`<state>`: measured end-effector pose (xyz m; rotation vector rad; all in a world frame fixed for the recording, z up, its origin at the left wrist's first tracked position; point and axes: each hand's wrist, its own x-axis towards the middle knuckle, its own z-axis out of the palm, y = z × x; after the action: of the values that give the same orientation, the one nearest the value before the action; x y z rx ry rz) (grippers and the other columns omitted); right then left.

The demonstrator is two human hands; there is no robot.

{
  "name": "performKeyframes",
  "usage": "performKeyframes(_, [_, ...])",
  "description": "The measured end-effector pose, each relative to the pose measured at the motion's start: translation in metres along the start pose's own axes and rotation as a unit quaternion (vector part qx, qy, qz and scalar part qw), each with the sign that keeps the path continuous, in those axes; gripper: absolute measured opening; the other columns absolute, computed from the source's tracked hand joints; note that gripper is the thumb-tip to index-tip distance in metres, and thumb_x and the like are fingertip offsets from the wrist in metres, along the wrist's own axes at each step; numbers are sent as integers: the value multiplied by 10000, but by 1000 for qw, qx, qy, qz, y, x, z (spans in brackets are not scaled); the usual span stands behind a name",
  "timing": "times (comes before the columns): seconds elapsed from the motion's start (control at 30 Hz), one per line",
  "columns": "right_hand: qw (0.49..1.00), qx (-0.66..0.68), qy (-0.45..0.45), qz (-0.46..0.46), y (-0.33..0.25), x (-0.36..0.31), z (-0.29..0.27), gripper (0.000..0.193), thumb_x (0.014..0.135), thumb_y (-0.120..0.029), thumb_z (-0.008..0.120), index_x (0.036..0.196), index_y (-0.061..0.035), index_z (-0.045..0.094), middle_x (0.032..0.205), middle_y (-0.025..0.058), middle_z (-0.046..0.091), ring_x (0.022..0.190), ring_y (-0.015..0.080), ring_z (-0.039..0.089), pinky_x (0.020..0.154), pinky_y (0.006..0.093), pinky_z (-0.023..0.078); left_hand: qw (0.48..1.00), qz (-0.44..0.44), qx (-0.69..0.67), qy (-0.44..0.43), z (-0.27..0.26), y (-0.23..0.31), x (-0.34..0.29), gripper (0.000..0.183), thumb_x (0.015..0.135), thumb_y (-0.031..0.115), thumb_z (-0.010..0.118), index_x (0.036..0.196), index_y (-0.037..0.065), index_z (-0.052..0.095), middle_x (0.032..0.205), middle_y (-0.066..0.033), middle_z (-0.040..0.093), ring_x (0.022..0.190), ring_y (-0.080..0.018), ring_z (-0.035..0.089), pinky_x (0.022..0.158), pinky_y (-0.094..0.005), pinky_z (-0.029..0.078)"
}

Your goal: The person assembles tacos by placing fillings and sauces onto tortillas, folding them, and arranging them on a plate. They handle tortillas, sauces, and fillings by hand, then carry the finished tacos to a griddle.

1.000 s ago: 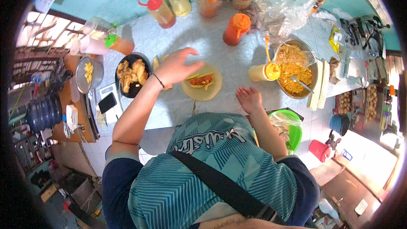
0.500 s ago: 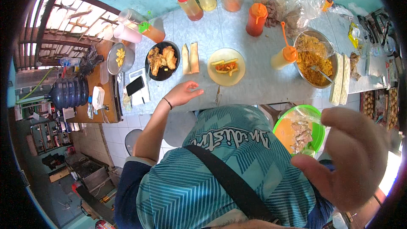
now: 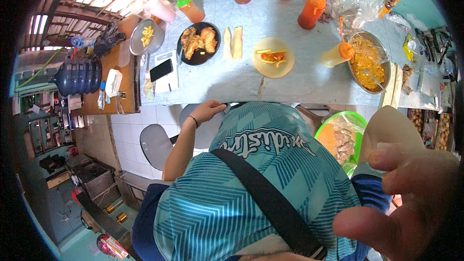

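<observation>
Wrapper (image 3: 271, 71) on table (image 3: 227, 84), well beyond both hands (image 3: 207, 111)

There are two rolls (image 3: 237, 44), one wrapper (image 3: 273, 71), one phone (image 3: 161, 70), one black plate (image 3: 199, 60), two metal bowls (image 3: 157, 39), one green basin (image 3: 358, 144).

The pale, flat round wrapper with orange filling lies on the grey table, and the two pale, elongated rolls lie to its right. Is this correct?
Not quite: the head view shows the two pale, elongated rolls to the left of the pale, flat round wrapper.
</observation>
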<state>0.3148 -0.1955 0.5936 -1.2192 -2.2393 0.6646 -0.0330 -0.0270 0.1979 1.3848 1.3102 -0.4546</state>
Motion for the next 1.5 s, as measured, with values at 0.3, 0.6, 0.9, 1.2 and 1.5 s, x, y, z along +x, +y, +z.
performKeyframes(0.3, [1000,6,-11,-13,-38,26,28,338,714,-303,781,780,-33,589,792,116,614,672,267,628,555,348,454,999,39,-37,6,-17,-34,-11,531,891,521,638,1225,108,618,1000,-2,619,877,-128,532,698,-298,468])
performKeyframes(0.6, [1000,14,-3,-13,-69,41,42,303,698,-278,777,755,-52,583,751,98,604,644,257,615,523,334,427,997,33,-62,-35,-39,-55,-14,501,872,534,655,1166,129,644,926,34,593,779,-100,504,635,-260,430])
performKeyframes(0.9, [872,315,284,245,87,-48,115,164,921,-202,642,880,-54,584,729,65,599,735,191,680,611,306,546,996,63,-69,13,-44,-81,-6,578,871,539,649,1171,46,662,1074,-41,686,962,-159,595,849,-289,462])
performKeyframes(1.2, [190,749,585,248,441,-112,265,606,962,-497,453,1318,-7,461,1366,165,474,1223,361,491,1009,498,472,983,-28,-153,99,-25,-89,1,645,855,586,646,1269,97,576,1156,-45,636,1008,-199,595,792,-352,463])
performKeyframes(1.5, [326,712,589,202,458,-70,263,437,953,-360,544,1275,-71,481,1208,99,592,1123,290,582,998,496,473,965,185,-29,182,-10,-1,25,533,890,398,689,1199,-26,598,1104,-115,674,1002,-182,634,881,-314,497])
